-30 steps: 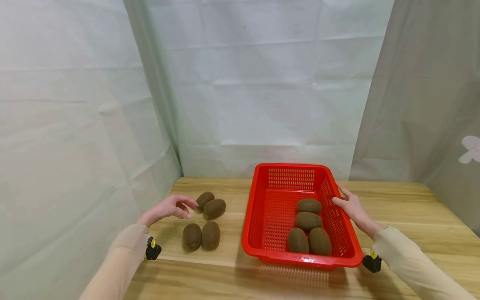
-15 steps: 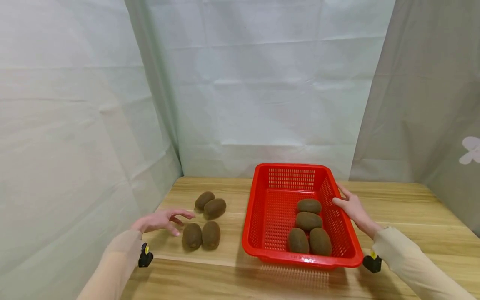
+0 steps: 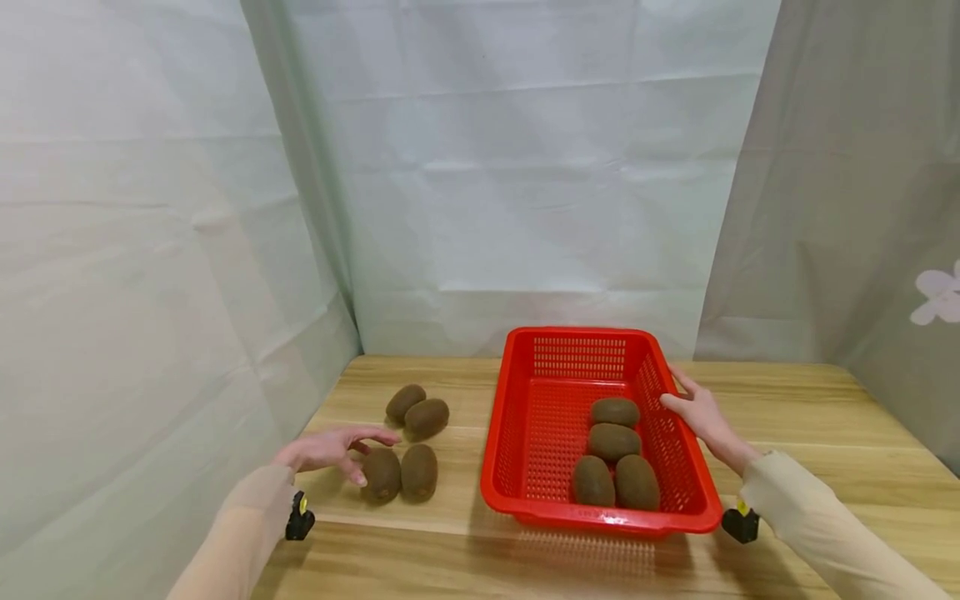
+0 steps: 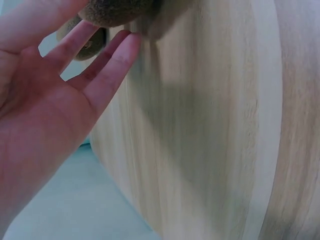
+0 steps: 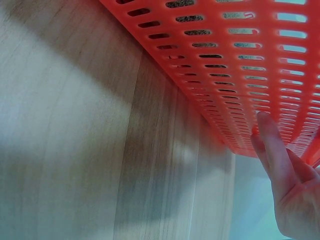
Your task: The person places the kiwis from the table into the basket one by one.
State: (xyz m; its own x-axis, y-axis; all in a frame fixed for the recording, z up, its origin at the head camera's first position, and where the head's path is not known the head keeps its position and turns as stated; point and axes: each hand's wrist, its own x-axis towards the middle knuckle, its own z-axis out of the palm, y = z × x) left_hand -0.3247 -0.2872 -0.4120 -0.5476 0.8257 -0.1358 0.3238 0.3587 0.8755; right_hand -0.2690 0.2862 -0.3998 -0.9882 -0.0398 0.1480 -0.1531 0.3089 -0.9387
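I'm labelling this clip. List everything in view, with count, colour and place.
Wood-grain table: 1, light brown, across the foreground.
Perforated plastic basket: 1, red, on the table.
Oval fuzzy kiwifruits: 8, brown, four in the basket, four left of it.
Hanging fabric panels: at least 3, pale greyish, left, back and right.
Flower-shaped motif: 1, pale pink, right panel.
Wrist devices: 2, mostly black, by each cuff.
Sleeves: 2, cream, both forearms.
Left hand: 1, bare, by the near-left kiwifruit.
Right hand: 1, bare, at the basket's right rim.

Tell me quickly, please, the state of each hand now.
Left hand: open, at a kiwi, no grip visible.
Right hand: holding the red basket by its right rim.
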